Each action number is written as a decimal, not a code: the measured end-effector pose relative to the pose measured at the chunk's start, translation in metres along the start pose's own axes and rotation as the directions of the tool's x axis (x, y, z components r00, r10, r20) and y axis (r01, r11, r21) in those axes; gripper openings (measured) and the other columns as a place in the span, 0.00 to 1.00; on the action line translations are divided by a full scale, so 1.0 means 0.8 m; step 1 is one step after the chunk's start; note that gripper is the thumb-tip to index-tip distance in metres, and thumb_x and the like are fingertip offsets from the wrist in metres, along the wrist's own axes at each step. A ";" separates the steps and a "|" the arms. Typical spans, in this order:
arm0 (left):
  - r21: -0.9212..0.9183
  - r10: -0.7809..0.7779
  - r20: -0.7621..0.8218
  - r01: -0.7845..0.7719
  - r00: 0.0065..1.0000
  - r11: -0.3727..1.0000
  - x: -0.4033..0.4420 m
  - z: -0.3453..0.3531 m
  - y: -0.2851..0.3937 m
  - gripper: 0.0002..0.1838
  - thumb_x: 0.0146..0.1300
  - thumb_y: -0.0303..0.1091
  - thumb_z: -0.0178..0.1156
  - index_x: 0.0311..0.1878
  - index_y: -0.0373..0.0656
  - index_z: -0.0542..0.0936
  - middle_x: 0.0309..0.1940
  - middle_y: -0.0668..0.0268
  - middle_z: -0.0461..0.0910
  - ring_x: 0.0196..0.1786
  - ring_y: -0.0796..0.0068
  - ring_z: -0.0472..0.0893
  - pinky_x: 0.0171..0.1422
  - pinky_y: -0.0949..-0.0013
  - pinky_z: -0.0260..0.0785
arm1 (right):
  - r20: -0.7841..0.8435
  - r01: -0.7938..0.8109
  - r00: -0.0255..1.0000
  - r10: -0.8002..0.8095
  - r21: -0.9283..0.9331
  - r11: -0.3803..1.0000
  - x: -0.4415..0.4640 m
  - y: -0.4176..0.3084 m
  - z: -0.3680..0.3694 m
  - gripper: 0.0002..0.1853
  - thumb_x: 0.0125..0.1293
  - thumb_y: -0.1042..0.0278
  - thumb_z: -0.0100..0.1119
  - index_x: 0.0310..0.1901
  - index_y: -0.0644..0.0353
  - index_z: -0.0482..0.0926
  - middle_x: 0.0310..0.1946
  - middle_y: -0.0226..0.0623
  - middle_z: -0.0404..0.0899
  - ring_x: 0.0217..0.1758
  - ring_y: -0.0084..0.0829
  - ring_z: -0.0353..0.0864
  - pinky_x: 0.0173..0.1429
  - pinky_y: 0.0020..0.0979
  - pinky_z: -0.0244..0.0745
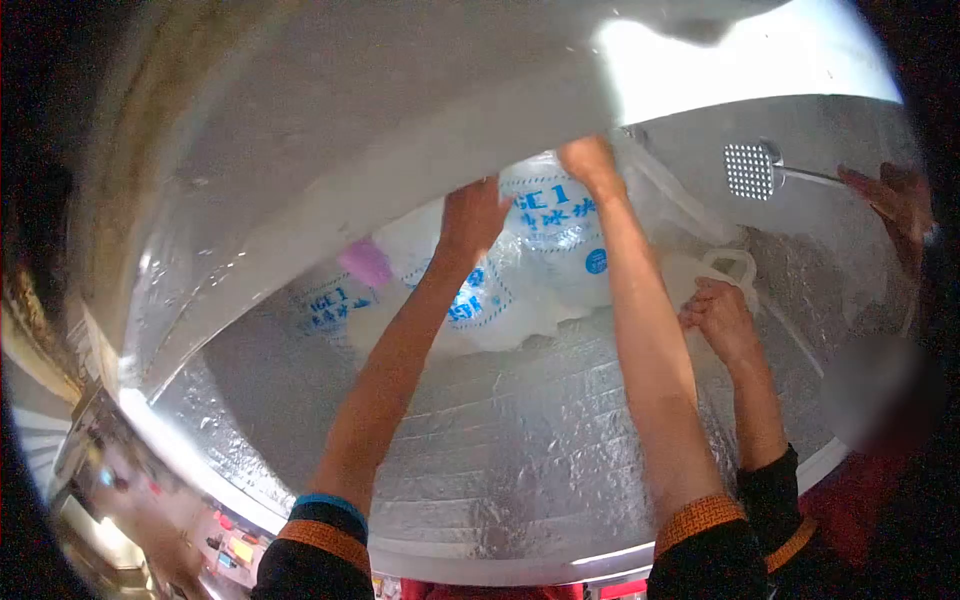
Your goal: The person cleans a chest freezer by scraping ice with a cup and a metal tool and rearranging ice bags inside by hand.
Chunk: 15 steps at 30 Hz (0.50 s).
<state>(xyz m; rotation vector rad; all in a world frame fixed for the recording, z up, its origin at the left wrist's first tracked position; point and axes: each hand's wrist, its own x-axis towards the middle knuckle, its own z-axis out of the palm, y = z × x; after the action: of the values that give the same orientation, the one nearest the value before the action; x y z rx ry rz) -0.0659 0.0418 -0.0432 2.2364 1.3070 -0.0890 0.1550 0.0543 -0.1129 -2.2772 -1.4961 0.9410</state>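
Deep inside a silver, foil-lined container (480,430), clear plastic bags of ice with blue printing lie in a heap. My right hand (592,165) is closed at the top edge of the upper ice bag (552,212). At that bag's left side is my left hand (472,218), closed against the plastic, its fingertips partly hidden by the pale flap above. Below it lies another ice bag (468,300), and a further printed ice bag (335,306) is farther left. Something purple (366,263) sits beside the bags.
Another person's hand (722,318) is by a white loop handle (735,266) on the right. A second hand (888,200) at the far right holds a long-handled perforated metal tool (749,172). A pale sloping flap (400,150) overhangs the opening.
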 end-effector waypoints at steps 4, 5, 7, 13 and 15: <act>0.263 0.042 0.070 -0.059 0.997 0.963 -0.057 -0.015 -0.038 0.43 0.64 0.41 0.67 0.77 0.36 0.59 0.80 0.57 0.53 0.82 0.52 0.52 0.83 0.48 0.48 | -0.145 -0.048 0.987 0.064 0.111 0.993 -0.030 -0.018 -0.003 0.21 0.70 0.52 0.55 0.33 0.65 0.84 0.34 0.58 0.83 0.42 0.63 0.82 0.49 0.55 0.75; 0.262 0.046 0.062 -0.060 0.997 0.963 -0.070 -0.021 -0.034 0.43 0.64 0.41 0.67 0.77 0.36 0.59 0.80 0.57 0.53 0.82 0.52 0.52 0.83 0.48 0.48 | -0.152 -0.044 0.987 0.060 0.107 0.993 -0.037 -0.021 -0.004 0.21 0.70 0.52 0.55 0.33 0.65 0.84 0.34 0.58 0.83 0.42 0.63 0.82 0.49 0.55 0.75; 0.270 0.070 0.013 -0.071 0.997 0.960 -0.089 -0.023 -0.033 0.43 0.63 0.38 0.68 0.77 0.37 0.59 0.81 0.57 0.52 0.82 0.50 0.52 0.83 0.48 0.50 | -0.211 0.001 0.976 0.053 0.245 0.969 -0.047 -0.031 -0.007 0.19 0.69 0.56 0.56 0.30 0.65 0.82 0.33 0.60 0.82 0.39 0.64 0.80 0.46 0.58 0.73; 0.194 0.051 -0.031 -0.044 0.998 0.980 -0.100 -0.029 -0.027 0.38 0.64 0.30 0.64 0.76 0.37 0.62 0.81 0.57 0.51 0.83 0.50 0.49 0.84 0.47 0.49 | -0.468 0.005 0.884 0.027 0.067 0.998 -0.109 -0.080 -0.007 0.07 0.66 0.64 0.61 0.41 0.56 0.81 0.45 0.42 0.75 0.54 0.48 0.72 0.61 0.50 0.67; 0.155 0.064 -0.044 -0.056 0.997 0.986 -0.116 -0.038 -0.028 0.37 0.64 0.29 0.62 0.76 0.37 0.62 0.81 0.58 0.51 0.83 0.51 0.48 0.84 0.46 0.49 | -0.483 -0.018 0.875 0.043 0.056 0.998 -0.121 -0.086 -0.021 0.08 0.66 0.63 0.62 0.41 0.57 0.81 0.46 0.44 0.75 0.54 0.48 0.73 0.61 0.50 0.68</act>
<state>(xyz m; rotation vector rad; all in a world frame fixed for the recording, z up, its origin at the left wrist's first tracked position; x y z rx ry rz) -0.1394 -0.0085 0.0027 2.4203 1.2958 -0.1175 0.0908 0.0009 -0.0270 -2.2766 -1.2021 0.3573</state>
